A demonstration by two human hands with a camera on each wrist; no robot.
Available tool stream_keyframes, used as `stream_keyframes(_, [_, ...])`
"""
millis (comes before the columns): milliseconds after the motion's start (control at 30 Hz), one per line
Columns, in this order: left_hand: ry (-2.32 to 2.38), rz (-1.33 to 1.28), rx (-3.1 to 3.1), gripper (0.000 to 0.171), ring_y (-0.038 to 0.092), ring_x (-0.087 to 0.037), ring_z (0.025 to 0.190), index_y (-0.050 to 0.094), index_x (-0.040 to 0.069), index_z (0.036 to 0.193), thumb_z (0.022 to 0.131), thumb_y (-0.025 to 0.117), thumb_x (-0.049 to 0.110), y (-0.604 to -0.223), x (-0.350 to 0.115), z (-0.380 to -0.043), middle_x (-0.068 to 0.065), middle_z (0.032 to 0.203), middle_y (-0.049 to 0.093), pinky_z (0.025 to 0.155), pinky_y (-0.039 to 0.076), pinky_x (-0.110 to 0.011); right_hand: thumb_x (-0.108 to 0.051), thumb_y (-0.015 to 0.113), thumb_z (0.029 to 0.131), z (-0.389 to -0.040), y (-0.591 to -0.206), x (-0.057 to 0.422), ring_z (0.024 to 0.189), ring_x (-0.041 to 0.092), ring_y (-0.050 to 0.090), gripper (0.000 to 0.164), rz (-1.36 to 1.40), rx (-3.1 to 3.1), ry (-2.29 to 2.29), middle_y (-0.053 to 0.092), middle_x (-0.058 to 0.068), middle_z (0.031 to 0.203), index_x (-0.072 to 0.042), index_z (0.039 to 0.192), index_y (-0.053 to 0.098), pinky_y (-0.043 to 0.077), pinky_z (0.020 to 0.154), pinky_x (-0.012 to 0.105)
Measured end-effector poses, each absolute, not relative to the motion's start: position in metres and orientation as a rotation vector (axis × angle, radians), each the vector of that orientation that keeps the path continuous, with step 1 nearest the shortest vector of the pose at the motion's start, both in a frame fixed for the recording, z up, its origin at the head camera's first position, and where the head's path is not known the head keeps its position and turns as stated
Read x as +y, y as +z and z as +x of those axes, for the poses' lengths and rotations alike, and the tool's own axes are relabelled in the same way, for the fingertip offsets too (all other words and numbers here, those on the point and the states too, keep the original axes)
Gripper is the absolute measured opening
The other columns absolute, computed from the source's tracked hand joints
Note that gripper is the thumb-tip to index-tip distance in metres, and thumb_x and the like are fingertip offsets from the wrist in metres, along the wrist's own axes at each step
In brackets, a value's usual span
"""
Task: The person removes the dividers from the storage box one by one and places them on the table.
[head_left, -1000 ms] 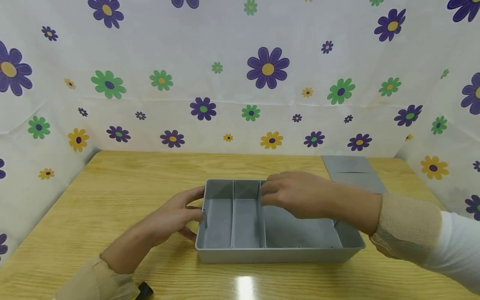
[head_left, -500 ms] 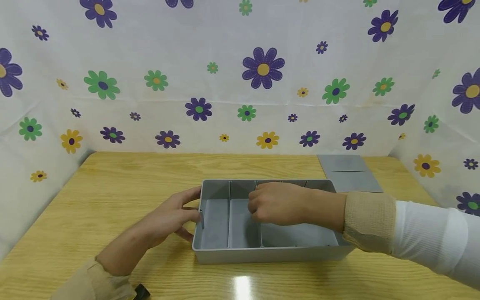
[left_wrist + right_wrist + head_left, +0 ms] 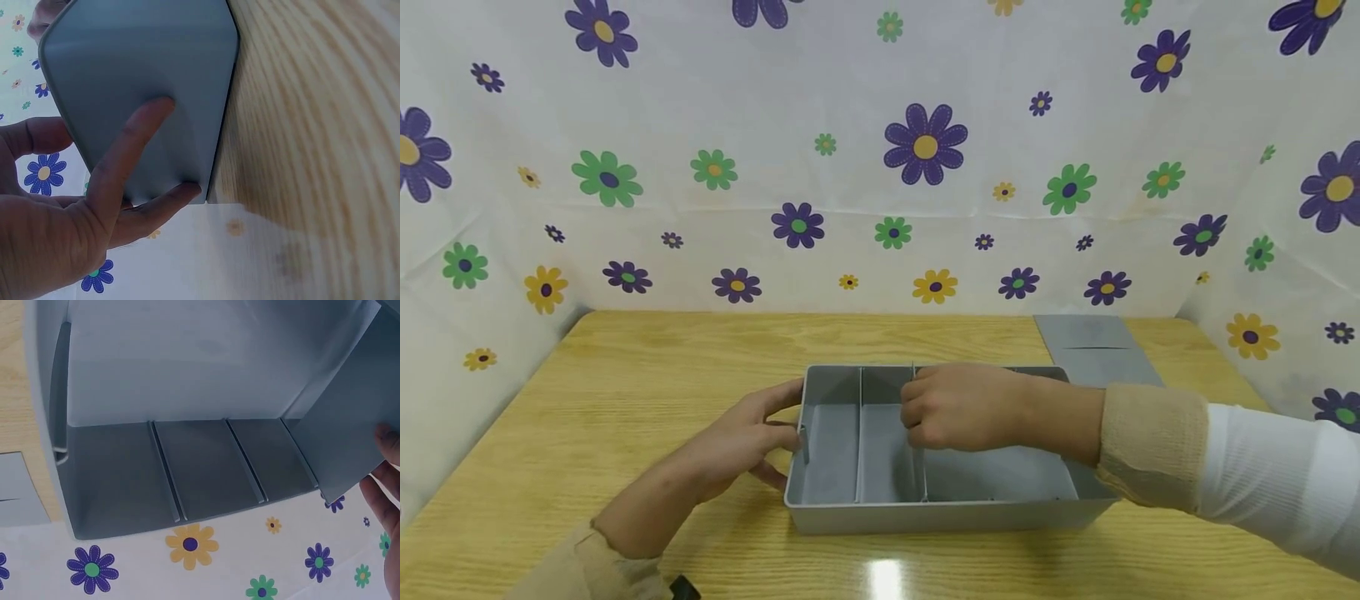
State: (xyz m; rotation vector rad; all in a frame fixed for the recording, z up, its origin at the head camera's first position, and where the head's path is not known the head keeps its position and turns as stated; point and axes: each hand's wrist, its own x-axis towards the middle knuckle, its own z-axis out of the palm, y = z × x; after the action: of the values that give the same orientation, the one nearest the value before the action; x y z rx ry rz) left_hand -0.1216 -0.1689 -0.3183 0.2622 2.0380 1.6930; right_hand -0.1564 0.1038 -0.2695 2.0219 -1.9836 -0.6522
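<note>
A long grey organizer box (image 3: 940,520) lies on the wooden table. Against its left end wall, my left hand (image 3: 733,446) rests with fingers spread and mostly straight; in the left wrist view, two fingertips press the outer face of that wall (image 3: 144,62). My right hand (image 3: 966,410) reaches over the box from the right and pinches a thin grey divider (image 3: 353,419) between thumb and fingers. That divider stands crosswise, its top edge at about the rim. A second divider (image 3: 859,442) stands upright further left, untouched.
Two flat grey panels (image 3: 1093,333) lie at the table's back right. Slotted ridges (image 3: 247,459) line the box's inner long wall, right of the held divider. A small black object (image 3: 683,587) shows by the left sleeve. A flowered cloth (image 3: 850,183) hangs behind the table.
My right hand has shifted a little left and nearer, its fingers curling in over the divider. The left hand stays against the box end. The camera view has tilted slightly.
</note>
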Motion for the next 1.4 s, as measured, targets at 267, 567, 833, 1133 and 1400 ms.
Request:
stream_keyframes(267, [1.681,0.285,2.024,0.07,0.05,-0.038,0.106,0.025,0.016,0.145,0.081,0.049,-0.002,-0.318,-0.168,-0.123,-0.01,0.148,0.024,0.062,0.054,-0.052,-0.011,0.069,0.079,-0.153,-0.249,0.107,0.083,0.01,0.051,0.012,1.978,-1.994,-0.631,0.062,-0.007,0.086,-0.019,0.088,0.07,0.045,0.074,0.02])
stream_keyframes(567, [1.677,0.29,2.031,0.068,0.049,-0.038,0.107,0.026,0.015,0.144,0.082,0.049,-0.001,-0.317,-0.169,-0.121,-0.011,0.147,0.025,0.063,0.054,-0.052,-0.001,0.066,0.078,-0.15,-0.201,0.123,0.09,0.013,0.054,0.02,1.882,-2.072,-0.388,0.064,-0.005,0.091,-0.016,0.091,0.069,0.047,0.083,0.025])
stream_keyframes(833, [1.661,0.278,2.038,0.07,0.048,-0.037,0.109,0.025,0.016,0.144,0.081,0.051,0.001,-0.318,-0.167,-0.122,-0.01,0.148,0.024,0.064,0.054,-0.052,0.002,0.07,0.073,-0.174,-0.174,0.185,0.085,0.014,0.061,0.025,1.593,-2.192,0.018,0.068,-0.002,0.089,-0.012,0.094,0.071,0.054,0.074,0.032])
stream_keyframes(1133, [1.661,0.269,2.023,0.07,0.045,-0.038,0.113,0.025,0.016,0.145,0.082,0.052,0.003,-0.32,-0.168,-0.121,-0.01,0.149,0.021,0.064,0.054,-0.052,-0.006,0.056,0.088,-0.207,-0.195,0.288,0.085,0.027,0.062,0.019,0.831,-2.672,0.184,0.065,0.012,0.098,-0.007,0.107,0.058,0.055,0.069,0.046])
stream_keyframes(1400, [1.666,0.265,2.024,0.07,0.043,-0.038,0.115,0.024,0.016,0.145,0.082,0.053,0.003,-0.319,-0.168,-0.122,-0.011,0.15,0.02,0.064,0.054,-0.052,-0.019,0.041,0.096,-0.222,-0.246,0.367,0.075,0.037,0.059,0.036,0.26,-2.93,0.235,0.057,0.032,0.098,0.009,0.117,0.046,0.053,0.061,0.052])
